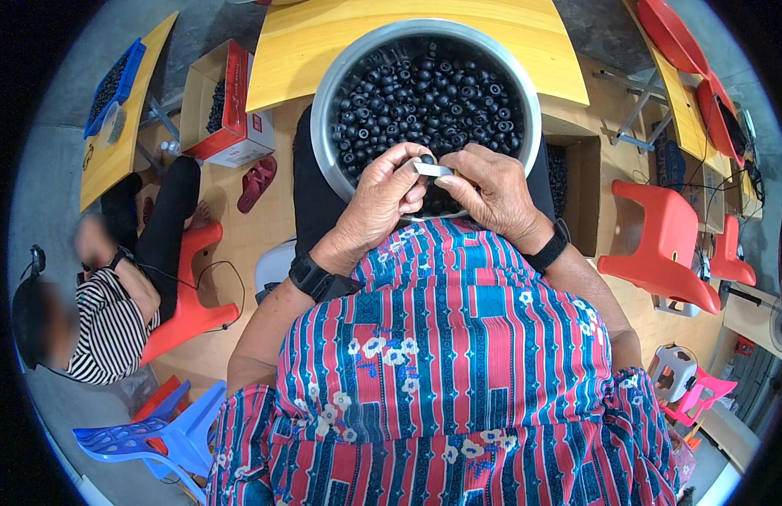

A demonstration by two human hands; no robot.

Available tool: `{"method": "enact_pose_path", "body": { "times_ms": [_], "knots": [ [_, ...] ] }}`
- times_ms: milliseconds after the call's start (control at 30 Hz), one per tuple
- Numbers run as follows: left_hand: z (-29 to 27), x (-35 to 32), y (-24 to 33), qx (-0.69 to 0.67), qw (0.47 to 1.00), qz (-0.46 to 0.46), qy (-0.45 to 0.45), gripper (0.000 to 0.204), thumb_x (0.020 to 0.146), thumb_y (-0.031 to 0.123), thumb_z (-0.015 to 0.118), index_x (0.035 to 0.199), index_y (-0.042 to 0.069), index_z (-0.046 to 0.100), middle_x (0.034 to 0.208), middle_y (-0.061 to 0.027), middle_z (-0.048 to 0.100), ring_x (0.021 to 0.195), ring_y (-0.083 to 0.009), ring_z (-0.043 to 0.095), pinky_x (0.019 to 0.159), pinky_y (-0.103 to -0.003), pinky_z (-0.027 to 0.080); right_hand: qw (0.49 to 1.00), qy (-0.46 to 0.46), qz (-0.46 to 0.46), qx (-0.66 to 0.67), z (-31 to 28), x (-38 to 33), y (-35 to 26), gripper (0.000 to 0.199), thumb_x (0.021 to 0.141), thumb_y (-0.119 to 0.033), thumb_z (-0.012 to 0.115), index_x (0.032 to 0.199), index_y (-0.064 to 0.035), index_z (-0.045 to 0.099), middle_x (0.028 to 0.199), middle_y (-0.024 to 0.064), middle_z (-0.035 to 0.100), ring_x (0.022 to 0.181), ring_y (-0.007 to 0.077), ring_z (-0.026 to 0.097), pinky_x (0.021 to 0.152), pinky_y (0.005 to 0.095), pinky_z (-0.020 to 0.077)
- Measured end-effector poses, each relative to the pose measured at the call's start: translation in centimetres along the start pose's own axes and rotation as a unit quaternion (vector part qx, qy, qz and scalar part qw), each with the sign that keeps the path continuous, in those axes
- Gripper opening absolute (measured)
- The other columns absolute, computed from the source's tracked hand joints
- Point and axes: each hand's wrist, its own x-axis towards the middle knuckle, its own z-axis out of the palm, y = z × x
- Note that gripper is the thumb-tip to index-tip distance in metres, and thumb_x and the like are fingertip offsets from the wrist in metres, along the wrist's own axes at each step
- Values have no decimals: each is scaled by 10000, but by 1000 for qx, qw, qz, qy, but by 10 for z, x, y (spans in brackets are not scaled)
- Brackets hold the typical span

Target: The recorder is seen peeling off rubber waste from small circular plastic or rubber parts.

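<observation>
A wide metal basin (532, 118) sits in front of me, full of small round black pieces (416, 105) with holes in them. Over its near edge, my left hand (376, 192) pinches one small black piece (427, 158) between thumb and fingers. My right hand (499, 190) is closed round a short, flat, pale blade (433, 169); any handle is hidden in the fingers. The blade lies against or just beside the black piece, close to the left thumb. Both hands nearly meet there.
Behind the basin stands a yellow table (281, 59). At left, a red and white carton (239, 139) holds more black pieces, and a person in a striped top (108, 325) sits on a red stool (188, 295). Right of the basin are a cardboard box (585, 194) and a red stool (661, 236).
</observation>
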Motion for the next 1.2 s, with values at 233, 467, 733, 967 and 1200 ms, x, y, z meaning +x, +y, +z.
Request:
{"method": "enact_pose_path", "body": {
  "times_ms": [233,467,733,967,1200],
  "knots": [
    [0,0,-1,7,1000,2,-2,214,1011,216,509,1127,35,516,897,-7,496,661,-34,415,530,-164,336,1000,-1,2,4,-1,0,0,220,860,-286,665,951,-87,660,773,97,612,714,299,633,622,385,495],
    [0,-1,0,7,1000,0,-2,227,1012,219,508,1142,33,512,904,-12,502,671,-34,420,532,-161,338,1000,3,2,7,0,0,-1,218,864,-289,661,944,-86,661,773,97,615,716,298,634,622,382,497],
    [-1,0,-1,13,1000,-1,-9,232,1014,226,502,1146,35,511,897,-12,502,665,-34,408,539,-162,337,1000,9,2,18,2,1,0,207,876,-283,646,923,-82,661,773,105,616,722,309,629,627,381,493],
    [1,-3,2,27,1000,-10,-12,196,1012,224,506,1095,48,526,865,3,474,666,-44,399,547,-172,323,985,69,142,73,2,7,13,217,912,-211,597,886,-2,651,819,177,637,790,355,625,702,388,486],
    [2,-2,1,29,1000,6,10,185,1009,214,513,1101,54,527,896,6,473,682,-46,409,552,-175,333,981,42,110,156,5,2,12,229,915,-211,610,922,15,646,785,165,617,727,291,606,698,347,477]
  ]
}}
